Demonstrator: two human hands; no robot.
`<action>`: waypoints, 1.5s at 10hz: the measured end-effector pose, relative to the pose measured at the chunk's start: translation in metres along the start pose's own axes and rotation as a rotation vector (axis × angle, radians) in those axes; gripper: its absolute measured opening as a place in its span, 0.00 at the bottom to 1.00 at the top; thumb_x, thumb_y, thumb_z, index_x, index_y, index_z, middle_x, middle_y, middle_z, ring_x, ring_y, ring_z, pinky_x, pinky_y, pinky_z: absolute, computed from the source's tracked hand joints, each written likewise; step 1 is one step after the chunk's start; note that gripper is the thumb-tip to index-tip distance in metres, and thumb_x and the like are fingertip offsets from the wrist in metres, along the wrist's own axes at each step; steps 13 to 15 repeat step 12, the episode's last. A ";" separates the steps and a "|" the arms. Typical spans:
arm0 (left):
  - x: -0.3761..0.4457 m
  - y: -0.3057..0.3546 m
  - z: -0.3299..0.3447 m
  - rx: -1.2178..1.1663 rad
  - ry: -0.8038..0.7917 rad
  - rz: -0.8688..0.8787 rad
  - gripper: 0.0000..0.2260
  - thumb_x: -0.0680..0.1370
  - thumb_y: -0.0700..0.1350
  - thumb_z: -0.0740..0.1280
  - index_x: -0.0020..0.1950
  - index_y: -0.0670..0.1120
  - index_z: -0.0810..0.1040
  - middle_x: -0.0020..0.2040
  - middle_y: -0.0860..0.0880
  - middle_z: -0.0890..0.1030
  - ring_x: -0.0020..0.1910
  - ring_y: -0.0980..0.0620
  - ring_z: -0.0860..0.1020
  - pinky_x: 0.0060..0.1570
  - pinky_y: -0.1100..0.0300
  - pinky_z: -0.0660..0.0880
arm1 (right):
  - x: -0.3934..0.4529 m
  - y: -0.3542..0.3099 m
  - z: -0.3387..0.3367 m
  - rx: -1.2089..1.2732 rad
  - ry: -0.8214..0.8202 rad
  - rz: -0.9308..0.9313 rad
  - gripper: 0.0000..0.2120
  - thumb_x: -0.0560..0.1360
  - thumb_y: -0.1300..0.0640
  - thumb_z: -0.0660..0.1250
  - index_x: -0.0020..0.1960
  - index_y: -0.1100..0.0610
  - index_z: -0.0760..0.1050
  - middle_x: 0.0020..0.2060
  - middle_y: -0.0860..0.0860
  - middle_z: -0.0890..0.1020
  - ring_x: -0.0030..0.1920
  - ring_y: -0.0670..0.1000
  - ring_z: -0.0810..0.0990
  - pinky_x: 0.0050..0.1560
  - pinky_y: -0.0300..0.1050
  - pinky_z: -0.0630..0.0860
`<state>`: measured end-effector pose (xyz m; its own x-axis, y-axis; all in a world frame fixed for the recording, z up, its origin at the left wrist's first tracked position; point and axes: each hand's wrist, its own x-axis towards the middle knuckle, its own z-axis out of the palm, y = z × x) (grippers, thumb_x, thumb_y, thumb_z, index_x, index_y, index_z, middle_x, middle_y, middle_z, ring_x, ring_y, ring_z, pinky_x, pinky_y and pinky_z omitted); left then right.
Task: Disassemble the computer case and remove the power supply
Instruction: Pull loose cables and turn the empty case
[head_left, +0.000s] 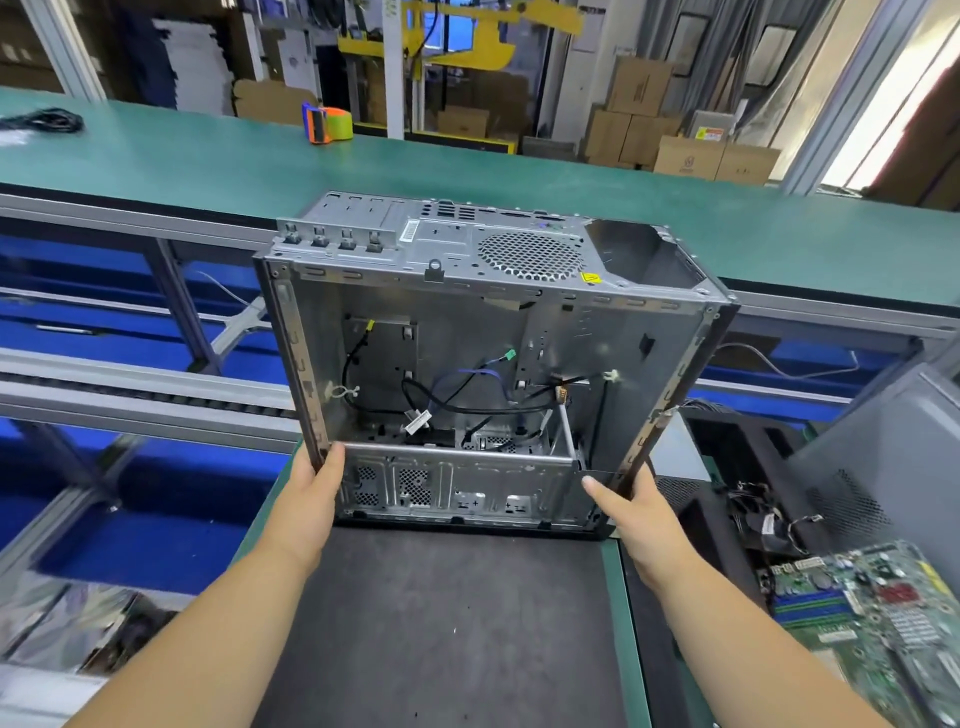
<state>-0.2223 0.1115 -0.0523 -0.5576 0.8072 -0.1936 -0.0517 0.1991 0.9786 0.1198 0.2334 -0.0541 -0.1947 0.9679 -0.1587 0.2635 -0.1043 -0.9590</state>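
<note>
The grey metal computer case (467, 312) stands on end at the far edge of a dark mat (441, 623), its open side facing me. Inside hang loose black and blue cables (467, 400); the power supply bay (639, 254) at the upper right corner is an empty opening. My left hand (311, 499) grips the lower left edge of the case, thumb on the inner rim. My right hand (634, 509) grips the lower right edge, thumb pointing inward. No power supply is in view.
A green circuit board (872, 618) lies at the right beside a grey case panel (883, 467) and black parts with wires (753, 519). A green bench (363, 166) with an orange tape dispenser (324, 123) runs behind. Blue bins and rails lie at the left.
</note>
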 end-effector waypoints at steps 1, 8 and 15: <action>0.003 -0.002 0.004 -0.033 -0.006 -0.013 0.18 0.79 0.62 0.58 0.69 0.66 0.65 0.66 0.61 0.72 0.68 0.55 0.67 0.70 0.50 0.60 | -0.001 0.003 0.004 -0.019 0.052 0.010 0.31 0.72 0.43 0.73 0.71 0.42 0.64 0.62 0.40 0.78 0.64 0.47 0.75 0.69 0.51 0.68; 0.065 0.008 -0.008 -0.065 -0.095 -0.066 0.19 0.68 0.71 0.61 0.58 0.75 0.69 0.61 0.63 0.75 0.65 0.55 0.70 0.64 0.54 0.62 | 0.027 -0.017 0.040 -0.034 0.179 0.046 0.10 0.78 0.50 0.68 0.55 0.42 0.70 0.48 0.42 0.81 0.46 0.43 0.79 0.46 0.40 0.72; 0.026 0.025 -0.021 -0.008 -0.085 0.031 0.16 0.80 0.55 0.63 0.68 0.55 0.73 0.63 0.58 0.76 0.62 0.57 0.70 0.61 0.56 0.62 | -0.029 -0.041 0.052 0.121 0.297 0.145 0.17 0.79 0.57 0.66 0.67 0.52 0.70 0.58 0.51 0.77 0.57 0.52 0.73 0.65 0.52 0.68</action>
